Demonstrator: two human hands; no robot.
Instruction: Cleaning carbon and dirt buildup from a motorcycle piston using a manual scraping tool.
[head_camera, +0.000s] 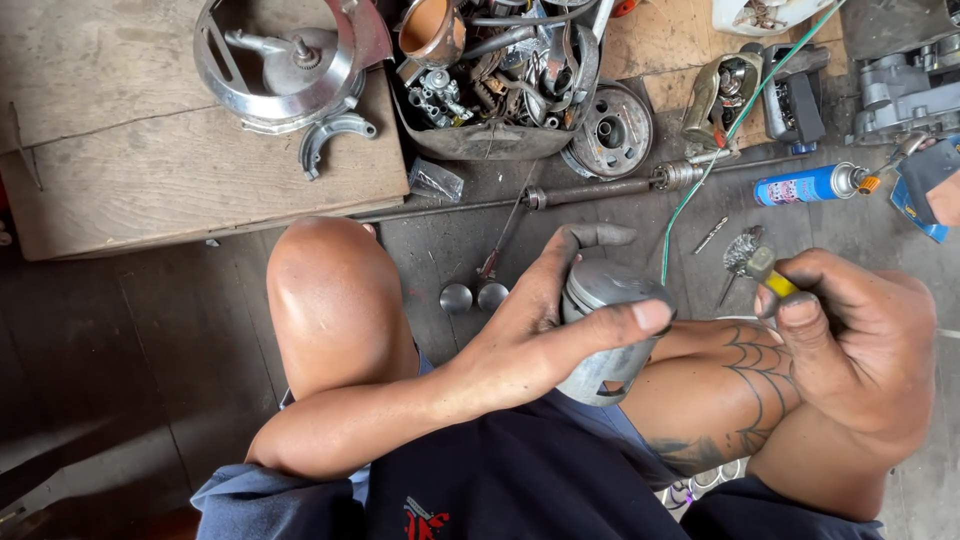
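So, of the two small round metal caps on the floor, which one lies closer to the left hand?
The right-hand cap: it lies just beside the left hand, which holds the grey piston. The other cap sits further left, nearer the knee.

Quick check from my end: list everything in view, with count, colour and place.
Grey metal piston: 1, grey, in left hand.
Yellow-handled wire brush: 1, yellow and grey, in right hand.
Blue spray can: 1, blue, floor upper right.
Long steel shaft: 1, dark grey, floor centre.
Tub of metal parts: 1, grey, top centre.
Round chrome housing: 1, silver, on wooden board.
Small round caps: 2, silver, floor by knee.
Left hand: 1, centre.
Right hand: 1, right.
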